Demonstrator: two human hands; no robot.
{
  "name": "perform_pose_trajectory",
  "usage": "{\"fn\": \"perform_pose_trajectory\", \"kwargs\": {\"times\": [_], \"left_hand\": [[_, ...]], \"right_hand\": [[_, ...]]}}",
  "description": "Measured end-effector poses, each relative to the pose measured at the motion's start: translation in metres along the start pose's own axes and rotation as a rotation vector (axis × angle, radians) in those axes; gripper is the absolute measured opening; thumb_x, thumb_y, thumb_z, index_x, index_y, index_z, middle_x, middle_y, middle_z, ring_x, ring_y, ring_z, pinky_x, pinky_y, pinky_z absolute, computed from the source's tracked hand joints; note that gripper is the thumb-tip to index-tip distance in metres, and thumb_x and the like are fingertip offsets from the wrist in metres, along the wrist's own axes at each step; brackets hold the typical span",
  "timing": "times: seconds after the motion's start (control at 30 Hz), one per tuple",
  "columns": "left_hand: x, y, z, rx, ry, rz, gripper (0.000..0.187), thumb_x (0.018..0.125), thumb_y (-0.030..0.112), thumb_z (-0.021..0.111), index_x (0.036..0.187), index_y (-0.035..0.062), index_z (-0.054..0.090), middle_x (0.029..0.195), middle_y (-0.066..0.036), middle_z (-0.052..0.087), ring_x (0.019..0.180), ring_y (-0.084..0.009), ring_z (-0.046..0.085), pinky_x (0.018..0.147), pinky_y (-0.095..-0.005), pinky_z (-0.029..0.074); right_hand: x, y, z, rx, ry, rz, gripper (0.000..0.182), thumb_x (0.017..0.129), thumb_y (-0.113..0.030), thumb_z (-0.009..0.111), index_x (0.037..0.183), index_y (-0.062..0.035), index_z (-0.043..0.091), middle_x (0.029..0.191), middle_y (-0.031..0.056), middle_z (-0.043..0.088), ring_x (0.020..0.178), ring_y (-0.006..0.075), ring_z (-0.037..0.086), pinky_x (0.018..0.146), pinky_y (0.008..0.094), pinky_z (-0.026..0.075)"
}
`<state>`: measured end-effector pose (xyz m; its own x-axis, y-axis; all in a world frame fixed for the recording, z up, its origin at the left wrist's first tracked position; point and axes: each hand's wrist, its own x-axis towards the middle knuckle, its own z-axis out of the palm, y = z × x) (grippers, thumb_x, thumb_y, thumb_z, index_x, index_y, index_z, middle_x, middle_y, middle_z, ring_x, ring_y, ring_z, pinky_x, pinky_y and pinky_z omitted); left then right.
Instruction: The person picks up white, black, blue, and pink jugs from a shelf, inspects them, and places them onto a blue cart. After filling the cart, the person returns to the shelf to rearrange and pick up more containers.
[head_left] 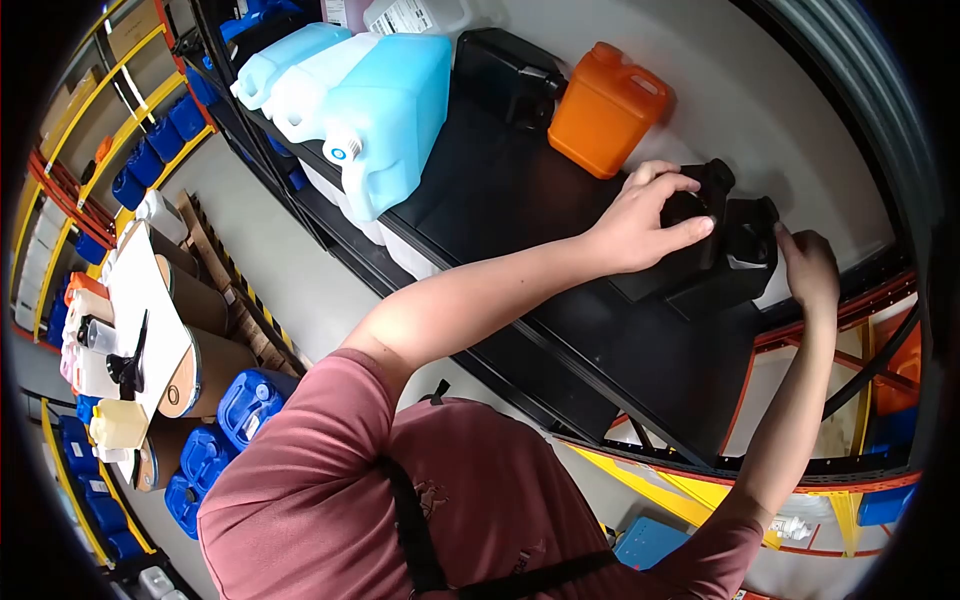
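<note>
Two black plastic jerrycans stand side by side on a black shelf (640,345). My left hand (650,222) reaches over the left black jerrycan (718,185), fingers and thumb curled round its dark upper part near the cap. Exactly which part it grips is hard to make out, black on black. My right hand (812,268) holds the outer side of the right black jerrycan (735,275); some of its fingers are hidden. An orange jerrycan (612,110) sits just beyond my left hand, and another black jerrycan (505,75) is behind it.
Light-blue jerrycans (400,110) line the shelf's left end. Across the aisle, a white-topped table (150,300) on brown drums carries bottles and a black funnel. Blue jerrycans (250,405) stand beside it. Yellow racking (150,105) and a wooden pallet (225,270) are further left.
</note>
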<state>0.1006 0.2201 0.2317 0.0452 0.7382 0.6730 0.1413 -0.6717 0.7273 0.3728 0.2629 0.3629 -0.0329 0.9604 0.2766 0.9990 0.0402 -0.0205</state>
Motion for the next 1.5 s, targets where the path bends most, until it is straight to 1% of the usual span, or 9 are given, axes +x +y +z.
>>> {"fn": "perform_pose_trajectory", "kwargs": {"times": [0.07, 0.17, 0.3, 0.5, 0.73, 1.1, 1.43, 1.47, 1.5], "left_hand": [[-0.019, 0.003, -0.020, 0.006, 0.036, 0.007, 0.053, 0.091, 0.040, 0.069, 0.128, 0.0037, 0.056, 0.137, -0.020, 0.043, 0.125, -0.0331, 0.046, 0.103, -0.0391, 0.041], [-0.065, 0.008, -0.057, 0.066, 0.138, 0.112, 0.039, 0.086, 0.021, 0.072, 0.119, 0.0045, 0.060, 0.123, -0.015, 0.050, 0.113, -0.0302, 0.053, 0.095, -0.0364, 0.045], [-0.147, 0.008, -0.127, 0.311, 0.353, 0.115, 0.027, 0.081, 0.001, 0.071, 0.106, 0.0030, 0.061, 0.103, -0.013, 0.054, 0.097, -0.0271, 0.054, 0.084, -0.0337, 0.045], [-0.213, -0.022, -0.229, 0.721, 0.859, -0.076, 0.060, 0.076, 0.004, 0.076, 0.127, -0.0003, 0.045, 0.123, -0.016, 0.045, 0.112, -0.0282, 0.047, 0.099, -0.0365, 0.038], [-0.191, -0.034, -0.283, 0.768, 0.433, -0.408, 0.036, 0.077, 0.026, 0.081, 0.104, 0.0051, 0.067, 0.129, -0.021, 0.048, 0.121, -0.0366, 0.046, 0.099, -0.0455, 0.042], [-0.146, -0.014, -0.300, 0.370, 0.549, -0.202, 0.028, 0.088, 0.024, 0.075, 0.107, 0.0057, 0.065, 0.151, -0.026, 0.028, 0.142, -0.0420, 0.031, 0.111, -0.0489, 0.032], [-0.080, 0.017, -0.339, 0.177, 0.666, -0.330, 0.042, 0.095, 0.036, 0.065, 0.112, -0.0026, 0.066, 0.148, -0.028, 0.037, 0.142, -0.0368, 0.032, 0.112, -0.0432, 0.031], [-0.075, 0.015, -0.345, 0.110, 0.651, -0.362, 0.056, 0.098, 0.030, 0.064, 0.136, -0.0076, 0.049, 0.127, -0.013, 0.058, 0.119, -0.0188, 0.053, 0.105, -0.0333, 0.039], [-0.068, 0.018, -0.349, 0.094, 0.633, -0.373, 0.056, 0.098, 0.030, 0.064, 0.136, -0.0078, 0.050, 0.124, -0.013, 0.060, 0.118, -0.0187, 0.054, 0.104, -0.0328, 0.040]], "right_hand": [[-0.015, -0.039, -0.014, 0.125, 0.301, -0.188, 0.054, 0.093, -0.048, 0.060, 0.111, 0.0027, 0.064, 0.094, 0.0166, 0.070, 0.087, 0.0281, 0.067, 0.079, 0.0372, 0.051], [-0.027, -0.125, -0.024, 0.632, 0.112, -0.507, 0.047, 0.093, -0.033, 0.066, 0.120, 0.0041, 0.060, 0.098, 0.0142, 0.068, 0.088, 0.0204, 0.066, 0.079, 0.0324, 0.052], [-0.041, -0.246, 0.009, 0.587, 0.062, -0.688, 0.058, 0.089, -0.026, 0.070, 0.133, 0.0064, 0.049, 0.118, 0.0208, 0.064, 0.102, 0.0240, 0.064, 0.091, 0.0357, 0.051], [0.037, -0.356, 0.140, 0.742, -0.198, -0.282, 0.080, 0.088, -0.031, 0.066, 0.143, 0.0139, 0.030, 0.144, 0.0329, 0.043, 0.134, 0.0387, 0.046, 0.109, 0.0403, 0.039], [0.092, -0.380, 0.223, 0.814, -0.189, 0.068, 0.076, 0.085, -0.028, 0.067, 0.139, 0.0132, 0.034, 0.144, 0.0303, 0.042, 0.134, 0.0378, 0.045, 0.109, 0.0400, 0.039], [0.096, -0.400, 0.232, 0.620, -0.004, 0.130, 0.076, 0.083, -0.029, 0.069, 0.136, 0.0109, 0.032, 0.140, 0.0303, 0.046, 0.128, 0.0391, 0.051, 0.109, 0.0400, 0.041], [0.109, -0.392, 0.229, 0.521, -0.064, -0.077, 0.063, 0.087, -0.027, 0.066, 0.133, 0.0058, 0.037, 0.122, 0.0294, 0.061, 0.113, 0.0412, 0.061, 0.099, 0.0441, 0.048], [0.096, -0.398, 0.203, 0.481, -0.041, -0.134, 0.063, 0.088, -0.028, 0.065, 0.134, 0.0045, 0.038, 0.122, 0.0292, 0.062, 0.113, 0.0411, 0.062, 0.098, 0.0450, 0.049], [0.082, -0.405, 0.174, 0.510, 0.044, -0.151, 0.064, 0.088, -0.028, 0.066, 0.136, 0.0042, 0.039, 0.119, 0.0286, 0.063, 0.111, 0.0403, 0.062, 0.096, 0.0454, 0.049]]}}
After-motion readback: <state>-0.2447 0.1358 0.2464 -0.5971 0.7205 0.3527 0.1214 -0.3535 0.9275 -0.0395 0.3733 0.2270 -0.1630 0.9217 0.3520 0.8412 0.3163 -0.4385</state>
